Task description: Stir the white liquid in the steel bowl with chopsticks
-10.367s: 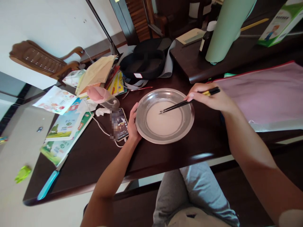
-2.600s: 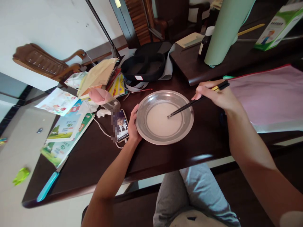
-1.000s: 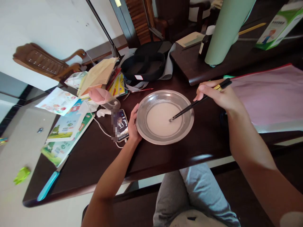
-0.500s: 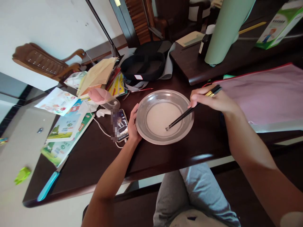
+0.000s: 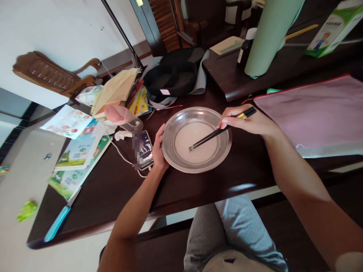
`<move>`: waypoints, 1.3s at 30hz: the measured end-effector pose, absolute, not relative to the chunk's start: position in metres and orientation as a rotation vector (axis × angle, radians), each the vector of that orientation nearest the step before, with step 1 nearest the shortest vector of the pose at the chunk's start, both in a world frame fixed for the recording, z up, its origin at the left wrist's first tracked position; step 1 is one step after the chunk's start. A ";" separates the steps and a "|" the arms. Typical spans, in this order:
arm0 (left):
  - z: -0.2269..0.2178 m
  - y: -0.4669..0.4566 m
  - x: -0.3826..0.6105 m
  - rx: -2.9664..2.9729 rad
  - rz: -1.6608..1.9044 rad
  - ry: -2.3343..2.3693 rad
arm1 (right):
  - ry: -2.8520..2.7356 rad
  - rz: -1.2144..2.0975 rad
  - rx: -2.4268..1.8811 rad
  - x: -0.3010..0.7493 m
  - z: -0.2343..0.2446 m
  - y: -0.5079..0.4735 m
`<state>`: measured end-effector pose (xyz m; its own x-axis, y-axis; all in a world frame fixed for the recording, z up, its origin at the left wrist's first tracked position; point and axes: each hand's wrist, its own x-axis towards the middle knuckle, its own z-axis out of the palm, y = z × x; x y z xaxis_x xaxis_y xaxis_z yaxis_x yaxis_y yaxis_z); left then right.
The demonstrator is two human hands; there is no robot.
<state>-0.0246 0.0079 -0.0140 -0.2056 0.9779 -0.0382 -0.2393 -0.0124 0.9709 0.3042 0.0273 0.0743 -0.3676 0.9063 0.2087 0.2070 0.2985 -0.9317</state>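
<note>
A round metal bowl [image 5: 225,151] with a wide rim stands on the dark wooden table, holding a pale, milky liquid [image 5: 184,138]. My left hand [image 5: 160,151] grips the bowl's left side, its fingers partly hidden behind and under the rim. Above the bowl's right rim, my right hand [image 5: 241,120] is closed around a pair of black chopsticks [image 5: 208,138] with gold bands. Their tips dip into the liquid, left of the bowl's middle. Just left of my left hand lies a lit phone [image 5: 145,149] with a white cable plugged in.
A knife with a turquoise handle [image 5: 58,223] lies at the table's left end beside booklets [image 5: 76,158]. Behind the bowl sit a black bag [image 5: 171,79] and stacked papers [image 5: 116,88]. To the right are a pink zip pouch [image 5: 314,113] and a green cylinder [image 5: 272,37].
My right hand has moved left and slightly down, carrying the chopstick tips leftward through the liquid. My left hand stays on the bowl, which has hardly moved.
</note>
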 end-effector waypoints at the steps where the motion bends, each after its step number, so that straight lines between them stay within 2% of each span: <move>1: -0.014 0.008 -0.024 0.912 1.454 1.181 | -1.769 1.085 -1.013 0.304 0.073 0.028; 5: -0.015 0.008 -0.024 0.922 1.451 1.173 | -1.647 0.927 -1.100 0.311 0.072 0.030; 12: -0.014 0.008 -0.024 0.903 1.457 1.186 | -1.774 1.090 -1.016 0.305 0.074 0.027; 18: -0.014 0.008 -0.023 0.961 1.467 1.175 | -1.622 0.931 -1.133 0.314 0.077 0.027; 24: -0.016 0.008 -0.023 0.923 1.475 1.182 | -1.754 1.104 -1.032 0.306 0.075 0.027; 29: -0.016 0.008 -0.021 0.930 1.496 1.181 | -1.628 0.902 -1.105 0.314 0.074 0.029; 35: -0.021 0.009 -0.026 0.966 1.473 1.206 | -1.756 1.064 -0.990 0.308 0.071 0.029; 39: -0.023 0.009 -0.027 0.946 1.482 1.194 | -1.714 0.907 -1.048 0.308 0.069 0.031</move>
<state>-0.0268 0.0095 -0.0227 -0.2241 0.9746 -0.0033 -0.2113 -0.0453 0.9764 0.3080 0.0311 0.0693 -0.2320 0.9203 0.3149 0.2568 0.3702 -0.8928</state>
